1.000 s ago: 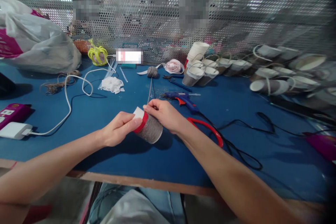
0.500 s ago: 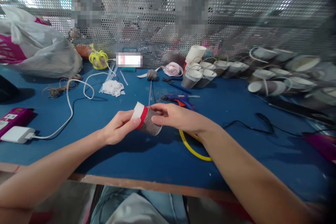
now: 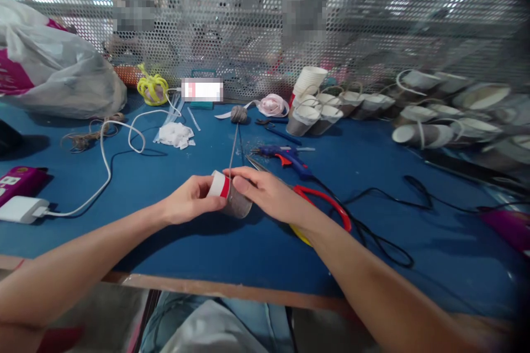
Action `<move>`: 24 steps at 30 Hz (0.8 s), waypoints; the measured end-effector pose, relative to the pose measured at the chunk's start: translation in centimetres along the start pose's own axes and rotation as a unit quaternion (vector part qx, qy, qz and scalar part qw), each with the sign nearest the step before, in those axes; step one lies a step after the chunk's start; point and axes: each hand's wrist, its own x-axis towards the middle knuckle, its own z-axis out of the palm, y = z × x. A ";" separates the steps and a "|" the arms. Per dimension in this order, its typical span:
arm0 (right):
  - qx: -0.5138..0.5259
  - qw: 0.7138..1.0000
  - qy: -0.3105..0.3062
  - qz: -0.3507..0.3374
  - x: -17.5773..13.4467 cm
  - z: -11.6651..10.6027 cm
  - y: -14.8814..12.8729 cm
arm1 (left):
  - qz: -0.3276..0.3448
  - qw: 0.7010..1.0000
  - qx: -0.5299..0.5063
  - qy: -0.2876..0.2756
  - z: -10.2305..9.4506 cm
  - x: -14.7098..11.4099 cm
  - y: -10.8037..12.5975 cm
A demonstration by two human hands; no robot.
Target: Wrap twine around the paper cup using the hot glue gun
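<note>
A paper cup (image 3: 240, 205), tilted on its side, is held above the blue table by both hands. Grey yarn wraps its lower part, with a red band and a white rim showing at the left. My left hand (image 3: 196, 198) is closed round the rim end. The fingers of my right hand (image 3: 265, 190) curl over the yarn-wrapped part, thumb on top. A taut strand (image 3: 234, 146) runs from the cup to a grey yarn ball (image 3: 239, 115) farther back. Scissors (image 3: 323, 196) with red and yellow handles lie partly under my right hand and forearm.
Behind the scissors lies a blue glue gun (image 3: 285, 157) with a black cord. Several wrapped cups with handles (image 3: 304, 118) stand at the back right. Pink ribbon (image 3: 273, 105), white scraps (image 3: 176, 135), a white cable (image 3: 110, 160) and a plastic bag (image 3: 62, 71) lie farther back and left.
My right hand has shifted over the cup, its thumb moving up toward the red band. The cup has turned and sits slightly lower. More of the scissors and glue gun shows.
</note>
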 end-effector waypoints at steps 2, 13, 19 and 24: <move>0.073 0.997 0.005 0.019 0.2 0.1 0.3 | -0.002 1.000 0.013 -0.010 0.1 -0.1 0.0; 0.054 0.998 0.006 -0.019 1.0 0.3 -0.6 | -0.010 0.993 0.091 0.071 1.0 0.6 -0.6; -0.079 0.990 0.114 -0.005 0.3 -0.2 -0.6 | -0.025 0.990 0.076 0.119 1.0 0.7 -0.6; -0.151 0.983 0.098 -0.036 -0.4 0.2 -0.9 | -0.022 0.987 0.070 0.141 1.0 0.7 -0.7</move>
